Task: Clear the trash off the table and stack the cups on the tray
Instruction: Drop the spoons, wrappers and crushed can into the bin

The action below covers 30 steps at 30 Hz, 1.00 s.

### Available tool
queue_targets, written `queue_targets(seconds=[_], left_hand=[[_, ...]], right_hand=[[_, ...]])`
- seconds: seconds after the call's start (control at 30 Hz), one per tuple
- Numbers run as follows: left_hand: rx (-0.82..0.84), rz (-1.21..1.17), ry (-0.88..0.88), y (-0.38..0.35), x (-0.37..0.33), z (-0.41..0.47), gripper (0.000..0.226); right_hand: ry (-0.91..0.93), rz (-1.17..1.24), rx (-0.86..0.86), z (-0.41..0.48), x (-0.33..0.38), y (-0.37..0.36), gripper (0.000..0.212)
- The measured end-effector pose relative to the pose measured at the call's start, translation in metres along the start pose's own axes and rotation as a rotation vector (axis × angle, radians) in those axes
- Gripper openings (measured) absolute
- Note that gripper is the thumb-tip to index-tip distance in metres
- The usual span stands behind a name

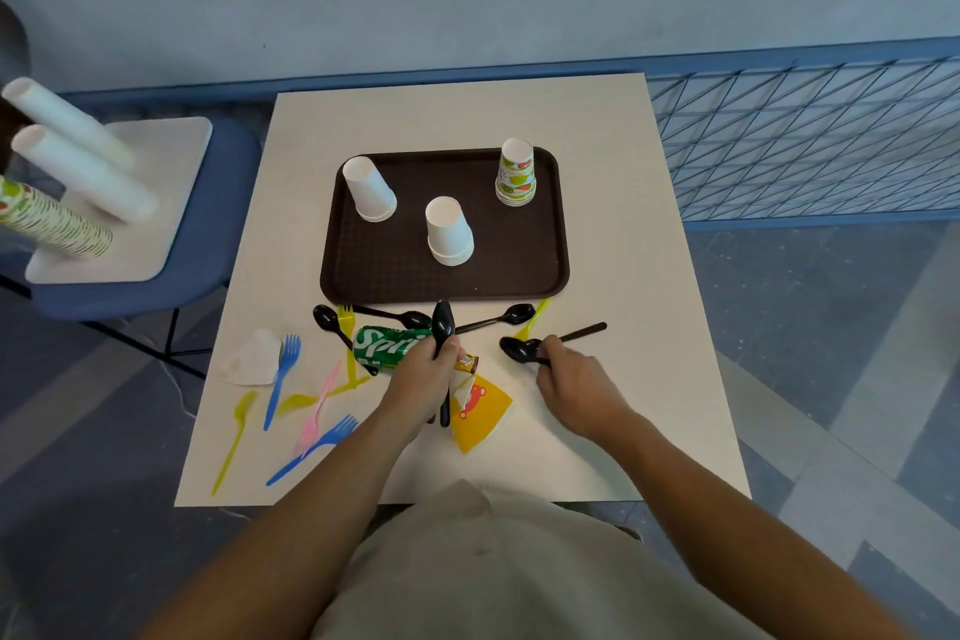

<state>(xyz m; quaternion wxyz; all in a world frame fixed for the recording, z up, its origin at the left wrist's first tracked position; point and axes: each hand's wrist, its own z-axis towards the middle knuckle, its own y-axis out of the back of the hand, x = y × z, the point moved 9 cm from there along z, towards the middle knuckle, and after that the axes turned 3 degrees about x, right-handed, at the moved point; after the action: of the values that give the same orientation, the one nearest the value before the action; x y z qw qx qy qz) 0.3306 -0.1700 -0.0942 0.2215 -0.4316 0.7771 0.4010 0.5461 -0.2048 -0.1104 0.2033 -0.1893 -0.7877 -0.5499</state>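
Three cup stacks are sitting upside down on the brown tray (332,276), mid-table, well apart from each other: white cup stack (369,190) at far left, second white cup stack (449,231) near the centre, patterned cup stack (516,172) at the far right corner. The tray is resting on the white table (623,276).

Trash is lying just in front of the tray's near edge. The left hand (421,385) is gripping an upright black spoon (443,325), fingers curled round the handle, bowl pointing up toward the tray and handle end poking out below the hand. The right hand (571,379) is reaching to a flat black spoon (519,348) on the table, fingertips curling onto its handle; cannot tell whether one or two spoons are lying there.

The Sprite can (387,346) is lying on its side, touching the left hand's fingers. A small wrapper (466,363) and a yellow wrapper (480,411) are lying between the two hands.

Loose black spoons (498,320) are lying along the tray's near edge. Left of the can: white napkin (252,359), blue forks (283,374), pink fork (317,405), yellow spoon (234,437).

Off to the left, a blue chair (208,250) is carrying long cup sleeves (78,172) lying on a white board.
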Motion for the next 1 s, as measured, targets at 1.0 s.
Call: queue_targets(seconds=[1.0], left_hand=[[-0.056,-0.028,0.008,0.029,0.007,-0.015,0.036]], right_hand=[[-0.339,0.919,0.182,0.035,0.045,-0.019,0.033]])
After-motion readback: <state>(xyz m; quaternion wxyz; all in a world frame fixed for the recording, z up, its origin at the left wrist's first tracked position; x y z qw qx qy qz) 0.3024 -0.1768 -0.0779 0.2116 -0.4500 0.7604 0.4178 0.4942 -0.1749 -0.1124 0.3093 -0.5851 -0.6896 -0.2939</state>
